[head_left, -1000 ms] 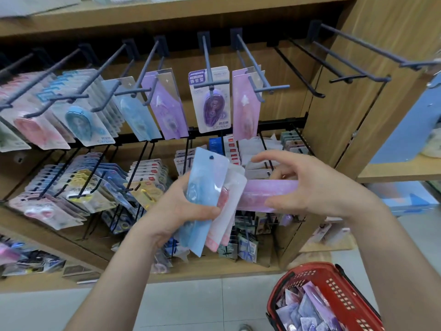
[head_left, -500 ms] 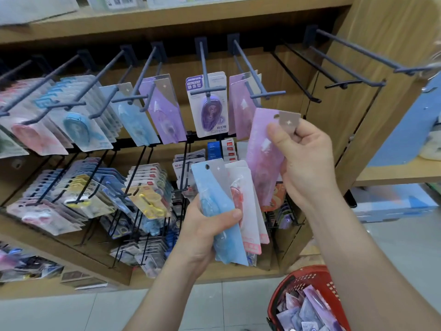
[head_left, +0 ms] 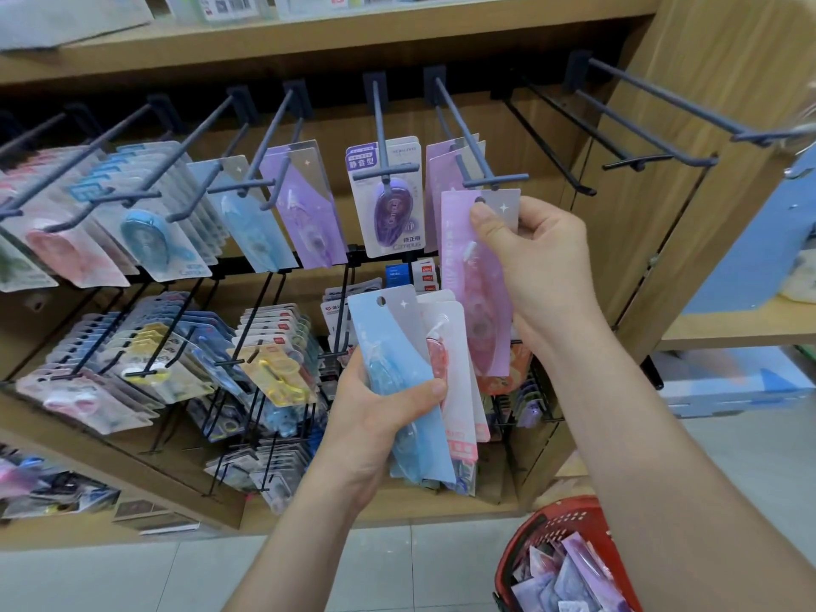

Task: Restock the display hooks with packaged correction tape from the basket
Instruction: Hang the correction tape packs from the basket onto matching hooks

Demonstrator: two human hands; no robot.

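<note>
My right hand pinches the top of a pink correction tape pack, held upright just below the tip of a dark display hook that carries a few pink packs. My left hand grips a small stack of packs, a light blue pack in front and pink-and-white packs behind. The red basket with more packs sits on the floor at the lower right.
The upper row of hooks holds blue, purple and pink packs; empty hooks stick out at the right. A lower rack carries scissors and other stationery. A wooden side panel stands at the right, grey floor tiles below.
My right hand has lifted the pink pack from level in front of the stack to upright, then up to the hook's tip. My left hand keeps its stack.
</note>
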